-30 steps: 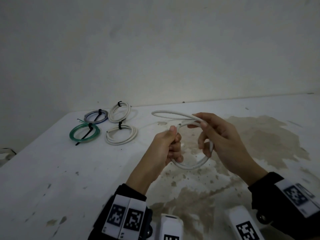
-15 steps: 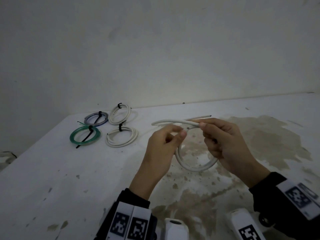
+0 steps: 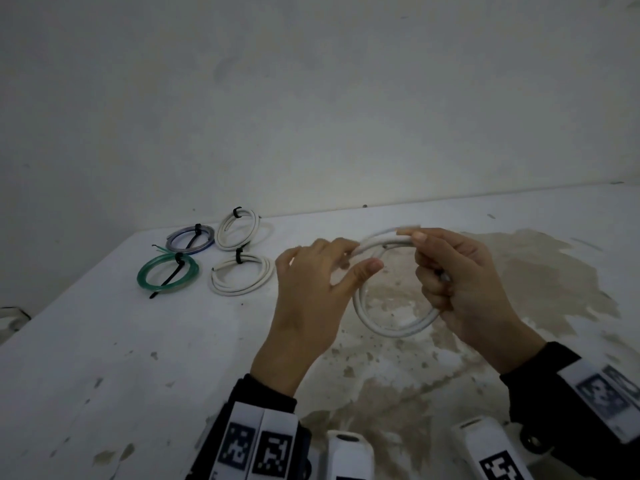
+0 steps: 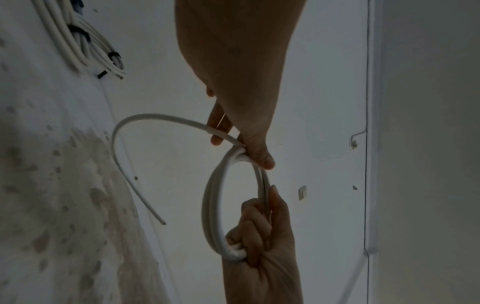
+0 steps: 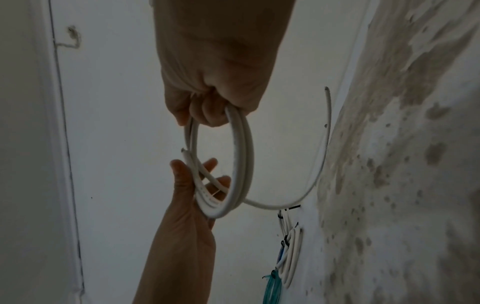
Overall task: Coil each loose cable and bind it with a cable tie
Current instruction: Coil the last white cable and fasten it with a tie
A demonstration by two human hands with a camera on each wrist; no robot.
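The person holds a white cable point(image 3: 391, 327) above the stained middle of the table point(image 3: 104, 358), wound into a ring of several turns. The right hand point(image 3: 464, 285) is clenched round one side of the ring, probably to keep the turns from springing apart. The left hand point(image 3: 311, 289) pinches the opposite side between thumb and fingers, apparently guiding the loose tail point(image 4: 124, 148) round for another turn. No tie is on this coil yet. Four bound coils point(image 3: 239, 275) lie toward the far left corner, apparently set out of the way.
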